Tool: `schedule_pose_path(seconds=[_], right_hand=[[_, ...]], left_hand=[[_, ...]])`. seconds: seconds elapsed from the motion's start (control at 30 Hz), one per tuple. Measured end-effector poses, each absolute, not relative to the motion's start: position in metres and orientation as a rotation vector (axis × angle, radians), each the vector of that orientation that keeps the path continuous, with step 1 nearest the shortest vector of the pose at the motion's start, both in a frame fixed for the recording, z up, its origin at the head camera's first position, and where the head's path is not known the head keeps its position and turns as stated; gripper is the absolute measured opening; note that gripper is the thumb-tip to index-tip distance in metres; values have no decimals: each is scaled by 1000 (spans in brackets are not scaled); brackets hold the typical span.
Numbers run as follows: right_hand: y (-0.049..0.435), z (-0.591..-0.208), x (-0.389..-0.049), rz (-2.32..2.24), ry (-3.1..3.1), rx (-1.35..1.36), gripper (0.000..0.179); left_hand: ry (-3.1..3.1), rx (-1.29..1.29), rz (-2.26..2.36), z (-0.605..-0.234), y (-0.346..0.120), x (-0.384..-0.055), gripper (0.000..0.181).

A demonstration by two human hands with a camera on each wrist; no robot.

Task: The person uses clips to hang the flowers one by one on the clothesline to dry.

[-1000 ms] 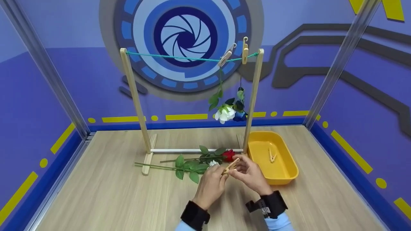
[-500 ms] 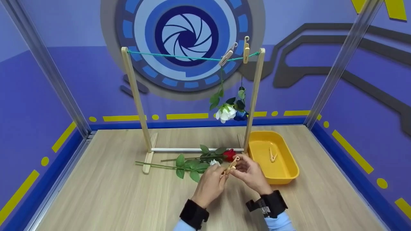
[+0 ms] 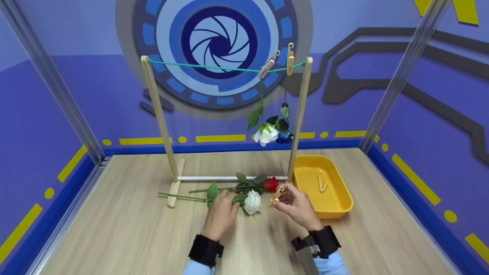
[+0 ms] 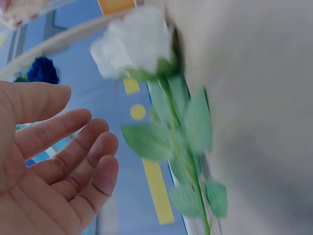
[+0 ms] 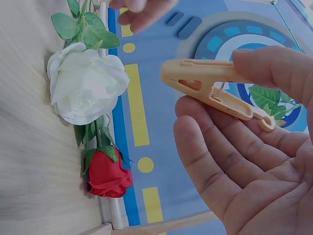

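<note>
My right hand [image 3: 300, 208] pinches a pale yellow clothespin [image 5: 210, 85] between thumb and fingers, beside the orange tray. A white rose [image 3: 252, 202] with green leaves lies on the table, its stem pointing left. Over its leaves is my left hand [image 3: 221, 214]; in the left wrist view the fingers [image 4: 83, 152] are loosely bent with nothing between them, apart from the rose stem. Behind the white rose lies a red rose [image 3: 271, 184], seen also in the right wrist view below the white bloom.
A wooden frame [image 3: 158, 110] with a green cord [image 3: 206, 67] stands at the back. Two clothespins on the cord hold a hanging white rose [image 3: 266, 133] and a blue rose [image 3: 283, 136]. Another clothespin [image 3: 322, 184] lies in the orange tray [image 3: 342, 214] at right.
My left hand has left the clothespin and moved left over the white rose's leaves, uncovering its bloom. My right hand keeps the clothespin in nearly the same spot.
</note>
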State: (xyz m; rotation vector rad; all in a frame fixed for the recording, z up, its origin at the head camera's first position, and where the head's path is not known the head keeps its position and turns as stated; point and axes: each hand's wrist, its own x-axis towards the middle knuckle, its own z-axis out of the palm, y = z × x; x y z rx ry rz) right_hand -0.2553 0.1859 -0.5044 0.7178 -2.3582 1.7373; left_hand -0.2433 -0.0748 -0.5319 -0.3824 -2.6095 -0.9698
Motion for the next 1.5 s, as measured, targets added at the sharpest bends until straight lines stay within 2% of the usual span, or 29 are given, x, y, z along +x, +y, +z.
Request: schedule_pose_path(seconds=[0.43, 0.73, 0.9, 1.17, 1.5], right_hand=[[187, -503, -254, 1763, -2388, 680, 32], [189, -498, -254, 1768, -2370, 694, 30], [191, -498, -255, 1740, -2374, 701, 30], [194, -496, -257, 1719, -2382, 659, 31], [196, -497, -255, 1704, -2362, 659, 31]], left_hand=[[-2737, -171, -776, -541, -108, -259, 28], [-2861, -148, -760, -546, -111, -258, 18], [-2829, -217, -714, -548, -108, -256, 5], [-2751, -291, -643, -548, -100, -252, 33], [-2700, -399, -609, -543, -79, -249, 36]])
